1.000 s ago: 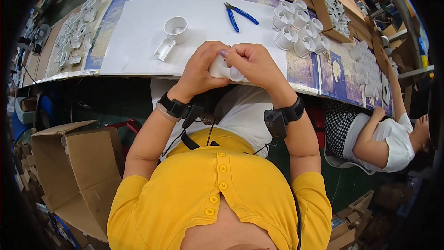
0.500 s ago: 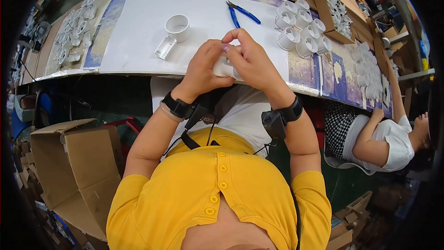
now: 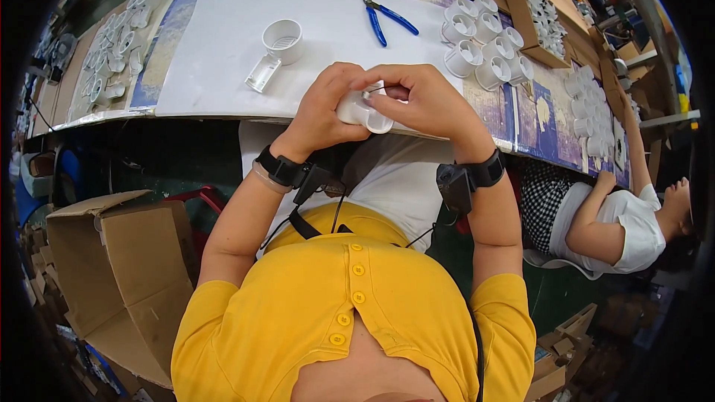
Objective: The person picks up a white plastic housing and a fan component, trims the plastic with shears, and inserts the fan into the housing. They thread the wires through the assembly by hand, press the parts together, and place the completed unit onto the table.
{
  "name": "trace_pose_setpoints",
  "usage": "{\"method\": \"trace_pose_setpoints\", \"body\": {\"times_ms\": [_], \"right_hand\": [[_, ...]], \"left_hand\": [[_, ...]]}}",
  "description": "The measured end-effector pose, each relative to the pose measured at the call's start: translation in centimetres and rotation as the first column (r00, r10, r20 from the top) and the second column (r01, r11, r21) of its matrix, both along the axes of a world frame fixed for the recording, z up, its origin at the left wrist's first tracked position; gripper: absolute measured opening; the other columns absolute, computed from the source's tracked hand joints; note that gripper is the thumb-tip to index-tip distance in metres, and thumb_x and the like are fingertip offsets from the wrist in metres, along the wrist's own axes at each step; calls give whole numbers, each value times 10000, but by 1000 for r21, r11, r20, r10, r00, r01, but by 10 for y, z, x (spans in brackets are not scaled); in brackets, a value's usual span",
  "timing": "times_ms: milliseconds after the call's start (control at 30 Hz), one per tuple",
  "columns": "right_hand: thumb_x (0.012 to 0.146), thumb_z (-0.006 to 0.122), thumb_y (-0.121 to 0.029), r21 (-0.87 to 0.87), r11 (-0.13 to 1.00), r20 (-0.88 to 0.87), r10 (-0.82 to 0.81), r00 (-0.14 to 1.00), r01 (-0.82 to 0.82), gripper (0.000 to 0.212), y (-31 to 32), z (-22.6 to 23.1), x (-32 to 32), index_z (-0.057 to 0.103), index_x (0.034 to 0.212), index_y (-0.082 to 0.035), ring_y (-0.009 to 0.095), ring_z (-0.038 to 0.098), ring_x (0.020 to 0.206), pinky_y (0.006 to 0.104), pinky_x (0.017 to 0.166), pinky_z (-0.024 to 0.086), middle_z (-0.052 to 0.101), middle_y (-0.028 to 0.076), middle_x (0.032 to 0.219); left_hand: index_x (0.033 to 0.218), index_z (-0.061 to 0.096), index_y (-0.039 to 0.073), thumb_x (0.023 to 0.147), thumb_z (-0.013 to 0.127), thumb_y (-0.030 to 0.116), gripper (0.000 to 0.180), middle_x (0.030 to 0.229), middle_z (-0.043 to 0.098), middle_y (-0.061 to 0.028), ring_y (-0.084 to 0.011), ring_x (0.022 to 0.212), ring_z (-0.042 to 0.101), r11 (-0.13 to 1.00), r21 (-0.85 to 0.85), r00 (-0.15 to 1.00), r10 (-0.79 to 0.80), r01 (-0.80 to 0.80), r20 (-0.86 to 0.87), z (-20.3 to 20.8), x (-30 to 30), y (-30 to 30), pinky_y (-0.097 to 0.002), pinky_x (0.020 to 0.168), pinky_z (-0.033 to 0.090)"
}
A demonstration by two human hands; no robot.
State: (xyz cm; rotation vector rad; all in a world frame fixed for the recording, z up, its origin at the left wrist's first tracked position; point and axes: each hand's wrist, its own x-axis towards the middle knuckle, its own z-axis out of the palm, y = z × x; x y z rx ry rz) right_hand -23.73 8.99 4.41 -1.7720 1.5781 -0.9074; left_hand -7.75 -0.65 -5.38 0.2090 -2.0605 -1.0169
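Observation:
A white plastic fitting (image 3: 378, 122) with a round open end is held by my left hand (image 3: 328, 104), whose fingers wrap round its side, above the table's near edge. My right hand (image 3: 428, 103) is closed over the top of the fitting in a pinch. A thin dark line shows by its fingertips; what it is I cannot make out. Beyond my left hand stands a white cup-shaped part (image 3: 283, 39) with a rectangular white housing (image 3: 264, 73) attached or touching at its near side. Blue-handled cutting pliers (image 3: 383, 21) lie spread on the white sheet farther back.
Several white cups (image 3: 493, 50) stand in a group at the right, near a cardboard box (image 3: 532, 37) of small parts. Loose white parts (image 3: 112, 52) are heaped at the left. An open carton (image 3: 119, 275) is on the floor. Another person (image 3: 611, 231) sits at the right.
My right hand has shifted slightly right and turned, its raised index finger now curled down. The fitting's round open end has come into sight between my hands.

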Motion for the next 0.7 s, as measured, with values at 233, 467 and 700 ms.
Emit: {"method": "trace_pose_setpoints", "body": {"times_ms": [233, 467, 700], "right_hand": [[867, 648, -51, -362, 932, -97, -41, 994, 3, 75, -9, -23, -3, 683, 925, -22, 86, 515, 689, 220, 627, 409, 564, 33, 745], [876, 641, -53, -276, 933, 231, -167, 959, 229, 86, -4, -42, 5, 665, 919, 18, 108, 530, 723, 224, 641, 417, 580, 39, 814], [877, 638, -55, -264, 944, 198, -147, 969, 197, 86, -2, -38, 5, 666, 921, 14, 92, 512, 705, 218, 637, 411, 571, 33, 804]], "left_hand": [[1183, 524, 84, 590, 782, 78, 647, 1137, 542, -109, -278, 1042, 552, 999, -53, 1000, 14, -14, 4, 0, -2, -1, -351, 899, 455], [1140, 558, 97, 544, 783, 112, 638, 1089, 564, -100, -294, 1027, 556, 999, -21, 1000, 25, -25, -9, -1, 0, -1, -364, 878, 472], [1143, 539, 83, 561, 851, 144, 663, 1088, 559, -101, -284, 999, 556, 999, -45, 1000, 13, -12, 17, -2, 0, -1, -355, 859, 468]]}}
